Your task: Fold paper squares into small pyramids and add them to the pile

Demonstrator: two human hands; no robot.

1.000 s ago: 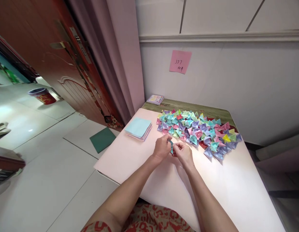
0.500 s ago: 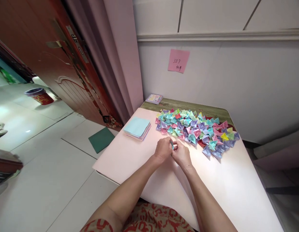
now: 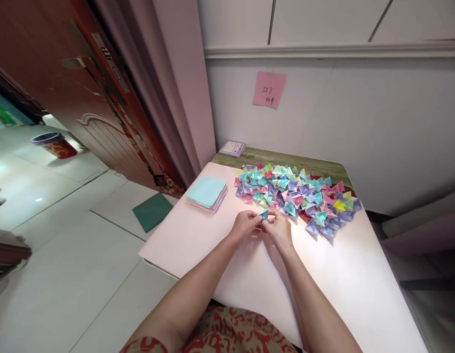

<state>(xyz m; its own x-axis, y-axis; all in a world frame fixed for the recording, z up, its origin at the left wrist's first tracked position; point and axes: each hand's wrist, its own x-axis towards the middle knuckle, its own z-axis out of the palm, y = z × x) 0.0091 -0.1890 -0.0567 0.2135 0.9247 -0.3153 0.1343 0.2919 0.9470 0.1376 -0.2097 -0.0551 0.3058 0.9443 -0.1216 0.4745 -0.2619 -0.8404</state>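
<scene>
A small blue folded paper boat (image 3: 263, 214) is pinched between my two hands above the pale pink tabletop (image 3: 220, 245). My left hand (image 3: 245, 223) grips its left side with closed fingers. On the other side, my right hand (image 3: 279, 229) holds the right edge, thumb toward me. Fingertips cover part of the paper. Just beyond my hands lies a wide heap of folded paper boats (image 3: 291, 189) in blue, purple, pink, green, yellow and red. To the left rests a stack of square paper (image 3: 207, 191) with a light blue sheet on top.
A packet of paper (image 3: 232, 148) lies at the table's back left corner. A pink note (image 3: 269, 89) is stuck to the wall. On the floor to the left are a dark green square (image 3: 152, 212) and a red bin (image 3: 55, 145), near an open wooden door (image 3: 102, 122).
My hands have drawn slightly apart and turned, so the blue paper between them now shows as a pointed boat shape. The whole view has shifted slightly.
</scene>
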